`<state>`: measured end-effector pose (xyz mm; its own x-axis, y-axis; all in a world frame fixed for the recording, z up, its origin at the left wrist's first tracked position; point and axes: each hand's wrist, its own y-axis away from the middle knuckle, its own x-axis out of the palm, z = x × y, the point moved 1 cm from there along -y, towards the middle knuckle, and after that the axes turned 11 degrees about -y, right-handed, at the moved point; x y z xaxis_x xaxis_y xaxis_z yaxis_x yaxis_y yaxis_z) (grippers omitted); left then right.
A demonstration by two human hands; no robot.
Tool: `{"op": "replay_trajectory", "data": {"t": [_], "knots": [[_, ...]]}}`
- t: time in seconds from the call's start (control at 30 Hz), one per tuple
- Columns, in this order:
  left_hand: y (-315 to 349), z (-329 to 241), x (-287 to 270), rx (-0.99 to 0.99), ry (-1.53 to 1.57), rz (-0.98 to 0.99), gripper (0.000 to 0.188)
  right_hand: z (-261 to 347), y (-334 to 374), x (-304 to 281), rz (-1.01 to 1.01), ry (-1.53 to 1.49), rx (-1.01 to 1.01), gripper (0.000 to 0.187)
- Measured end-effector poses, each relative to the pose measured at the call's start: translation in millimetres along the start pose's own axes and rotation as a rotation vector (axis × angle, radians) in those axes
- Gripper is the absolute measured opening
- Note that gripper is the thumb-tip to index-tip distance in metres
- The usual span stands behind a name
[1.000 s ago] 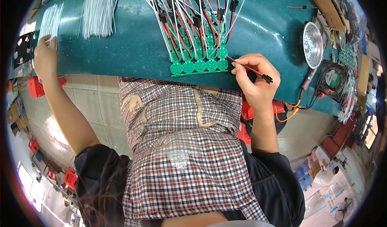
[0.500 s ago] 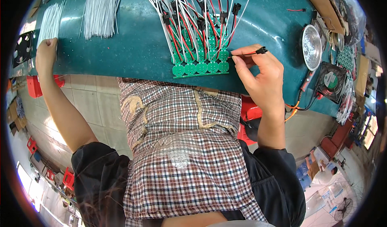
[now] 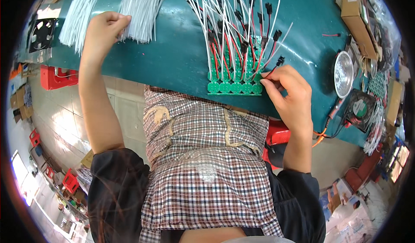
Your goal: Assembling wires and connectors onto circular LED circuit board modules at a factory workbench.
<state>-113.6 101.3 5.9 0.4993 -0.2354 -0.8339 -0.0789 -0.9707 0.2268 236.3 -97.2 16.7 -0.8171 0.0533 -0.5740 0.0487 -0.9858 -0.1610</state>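
Note:
My left hand [image 3: 106, 32] is closed in a pinch at the near left edge of the larger bundle of white wires [image 3: 145, 12]. Whether a wire sits between its fingertips is too small to tell. A smaller bundle of white wires [image 3: 78, 20] lies beside it on the left. Thumb and forefinger of my right hand [image 3: 289, 89] pinch a short connector lead with a black plug [image 3: 280, 60], beside the right edge of a green circuit board panel [image 3: 235, 88] of round sections. White wires and red-and-black leads with black plugs [image 3: 244, 47] stand up from the panel.
On the right of the green table [image 3: 181, 53] are a metal dish [image 3: 343, 74], a soldering iron [image 3: 333, 111] and a black fan [image 3: 361, 107]. A cardboard box [image 3: 358, 25] is at the far right, another fan [image 3: 42, 34] at the far left. One loose lead [image 3: 331, 35] lies near the box.
My left hand has moved right, from the smaller wire bundle to the larger one. My right hand keeps the connector lead beside the panel. The whole view has shifted.

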Motion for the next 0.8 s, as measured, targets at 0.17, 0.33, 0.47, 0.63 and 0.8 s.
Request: {"op": "replay_trajectory", "data": {"t": [0.17, 0.33, 0.47, 0.63, 0.8], "knots": [[-4, 9, -5, 0.010, -0.009, 0.029, 0.030, 2, 4, 0, -0.039, -0.089, 0.153, 0.013], [1, 24, -15, -0.012, -0.094, -0.051, 0.027, -3, 3, 0, -0.013, -0.104, 0.201, 0.021], [9, 18, -18, -0.091, 0.061, -0.084, 0.022, -2, -2, -15, -0.037, -0.141, 0.252, 0.018], [50, -20, -11, -0.018, 0.407, -0.159, 0.019, -56, -37, -66, -0.463, 0.625, 0.122, 0.018], [91, -46, 32, 0.195, 0.533, -0.021, 0.009, -106, -89, -92, -0.354, 0.990, 0.595, 0.016]]}}
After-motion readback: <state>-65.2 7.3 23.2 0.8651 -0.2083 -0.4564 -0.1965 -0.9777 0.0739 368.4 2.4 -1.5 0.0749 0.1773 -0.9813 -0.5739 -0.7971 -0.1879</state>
